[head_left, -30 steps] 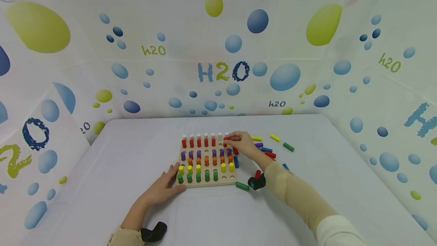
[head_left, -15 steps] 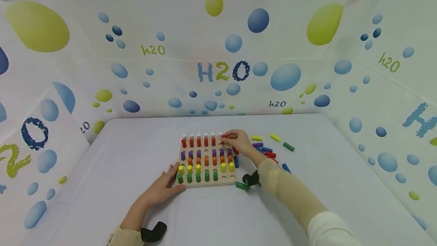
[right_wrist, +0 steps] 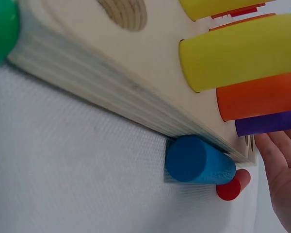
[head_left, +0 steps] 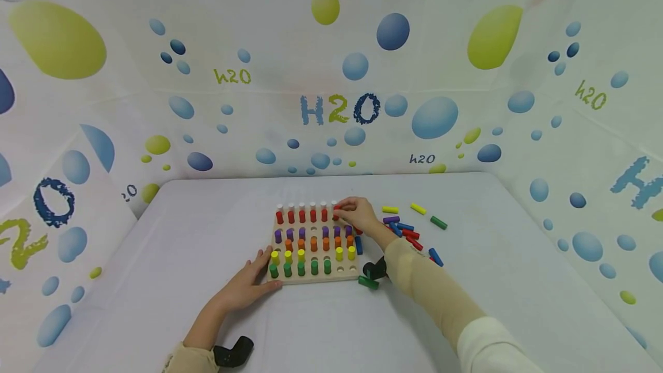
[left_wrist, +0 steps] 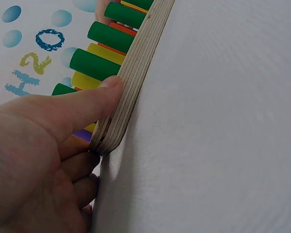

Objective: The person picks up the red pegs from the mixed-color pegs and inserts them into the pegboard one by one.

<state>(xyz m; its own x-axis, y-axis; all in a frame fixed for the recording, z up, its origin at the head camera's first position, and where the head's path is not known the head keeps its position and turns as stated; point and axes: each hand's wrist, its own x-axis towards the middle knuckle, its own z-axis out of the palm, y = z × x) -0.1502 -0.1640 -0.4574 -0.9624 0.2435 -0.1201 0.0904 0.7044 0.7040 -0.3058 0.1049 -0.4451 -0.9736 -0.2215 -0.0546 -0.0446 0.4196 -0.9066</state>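
Observation:
A wooden pegboard (head_left: pixel 331 278) carries rows of white, red, purple, orange, yellow and green pegs. My left hand (head_left: pixel 247 284) holds its near left corner; in the left wrist view the thumb presses on the layered front edge (left_wrist: pixel 136 73) while the fingers bend along the side. Near the far right corner, my right hand (head_left: pixel 359 214) pinches a red peg (head_left: pixel 336 212) at the right end of the red row. Whether that peg's lower end sits in a hole is hidden. The right wrist view shows the right hand (right_wrist: pixel 286 179) past the purple peg (right_wrist: pixel 266 124).
Against the board's right side lie a blue peg (right_wrist: pixel 189 160) and a red peg (right_wrist: pixel 230 189). A loose green peg (head_left: pixel 368 282) lies by the near right corner. Farther right are scattered yellow, purple, blue, red and green pegs (head_left: pixel 411 234). A patterned curtain (head_left: pixel 269 45) stands behind the table.
My right hand has shifted slightly left with the red peg, from the board's far right corner to the end of the red row. The left hand stays in place.

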